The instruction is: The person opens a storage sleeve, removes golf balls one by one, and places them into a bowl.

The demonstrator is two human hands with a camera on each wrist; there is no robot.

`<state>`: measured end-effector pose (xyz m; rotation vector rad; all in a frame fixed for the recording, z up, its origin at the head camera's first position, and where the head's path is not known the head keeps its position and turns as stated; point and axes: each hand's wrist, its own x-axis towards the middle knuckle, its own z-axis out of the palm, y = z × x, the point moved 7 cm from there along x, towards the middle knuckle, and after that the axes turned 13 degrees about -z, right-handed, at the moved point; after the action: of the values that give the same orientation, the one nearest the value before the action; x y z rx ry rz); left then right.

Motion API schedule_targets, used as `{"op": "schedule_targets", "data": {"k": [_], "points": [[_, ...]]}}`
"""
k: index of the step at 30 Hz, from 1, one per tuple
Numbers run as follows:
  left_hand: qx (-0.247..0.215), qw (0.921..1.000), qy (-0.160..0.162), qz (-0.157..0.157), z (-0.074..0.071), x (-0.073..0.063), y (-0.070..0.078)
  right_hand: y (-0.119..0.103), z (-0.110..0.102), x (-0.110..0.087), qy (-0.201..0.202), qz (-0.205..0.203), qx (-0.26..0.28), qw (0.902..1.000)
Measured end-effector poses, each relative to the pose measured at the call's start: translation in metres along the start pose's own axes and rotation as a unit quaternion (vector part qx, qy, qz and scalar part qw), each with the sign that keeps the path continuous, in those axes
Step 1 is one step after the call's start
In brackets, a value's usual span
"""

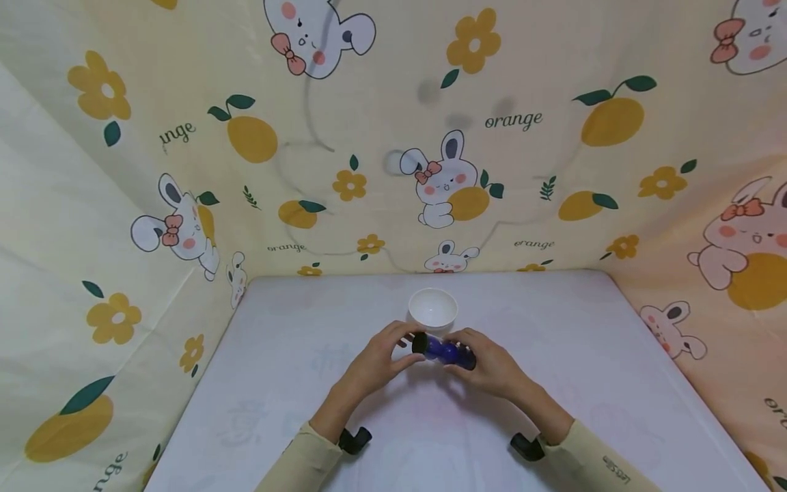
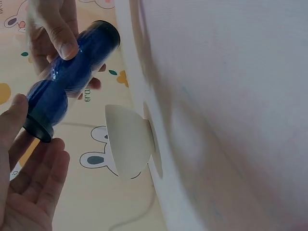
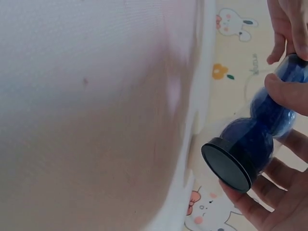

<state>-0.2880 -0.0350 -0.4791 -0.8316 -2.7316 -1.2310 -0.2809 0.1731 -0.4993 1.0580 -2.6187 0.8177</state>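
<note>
A clear plastic tube with dark end caps [image 1: 444, 350] holds blue balls and hangs at a slant above the white table, between both hands. My right hand [image 1: 490, 362] grips it near the right end; in the right wrist view the thumb [image 3: 288, 95] lies along the tube's side and the fingers curl underneath. My left hand [image 1: 380, 360] holds the other end, its fingertips on both sides of the dark cap [image 2: 38, 127]. Just behind the tube stands a small white bowl [image 1: 433, 309], upright on the table.
The white table [image 1: 277, 383] reaches back to a cream cloth wall [image 1: 369, 225] printed with rabbits and oranges. More of this cloth rises at the left and right sides. Dark wrist mounts [image 1: 354, 441] sit at both sleeve cuffs.
</note>
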Motion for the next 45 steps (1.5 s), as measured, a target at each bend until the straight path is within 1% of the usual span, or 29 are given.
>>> {"op": "schedule_targets", "data": {"k": [3, 6, 10, 13, 18, 23, 28, 34, 37, 40, 42, 45], "points": [[-0.021, 0.9997, -0.005, 0.008, -0.001, 0.001, 0.001, 0.001, 0.001, 0.0, -0.006, 0.0, 0.006, 1.0], [-0.037, 0.9993, -0.007, 0.006, -0.003, 0.001, -0.001, 0.001, 0.004, -0.001, -0.018, 0.003, 0.02, 0.9996], [-0.047, 0.9988, -0.011, -0.007, -0.005, 0.001, -0.005, 0.002, 0.008, 0.0, -0.041, 0.012, 0.054, 0.9976], [-0.046, 0.9987, -0.016, -0.015, -0.005, 0.001, -0.008, 0.004, 0.008, -0.001, -0.045, 0.022, 0.07, 0.9963], [-0.044, 0.9984, -0.026, -0.024, -0.003, 0.001, -0.012, 0.007, 0.005, -0.003, -0.034, 0.026, 0.058, 0.9974], [-0.053, 0.9974, -0.032, -0.038, -0.002, -0.001, -0.015, 0.008, 0.006, -0.004, -0.042, 0.024, 0.058, 0.9972], [-0.056, 0.9969, -0.02, -0.052, -0.002, -0.002, -0.017, 0.007, 0.007, -0.005, -0.04, 0.019, 0.055, 0.9975], [-0.085, 0.9946, -0.004, -0.059, -0.004, -0.003, -0.018, 0.006, 0.006, -0.005, -0.033, 0.006, 0.049, 0.9983], [-0.092, 0.9941, 0.002, -0.058, -0.006, -0.004, -0.017, 0.005, 0.005, -0.004, -0.032, 0.0, 0.048, 0.9983], [-0.093, 0.9945, 0.006, -0.047, -0.006, -0.004, -0.015, 0.004, 0.005, -0.003, -0.033, -0.002, 0.045, 0.9985], [-0.094, 0.9949, 0.003, -0.037, -0.006, -0.004, -0.014, 0.003, 0.004, -0.002, -0.031, -0.001, 0.045, 0.9985], [-0.089, 0.9955, -0.008, -0.031, -0.005, -0.004, -0.013, 0.001, 0.001, -0.001, -0.029, -0.005, 0.041, 0.9987]]}}
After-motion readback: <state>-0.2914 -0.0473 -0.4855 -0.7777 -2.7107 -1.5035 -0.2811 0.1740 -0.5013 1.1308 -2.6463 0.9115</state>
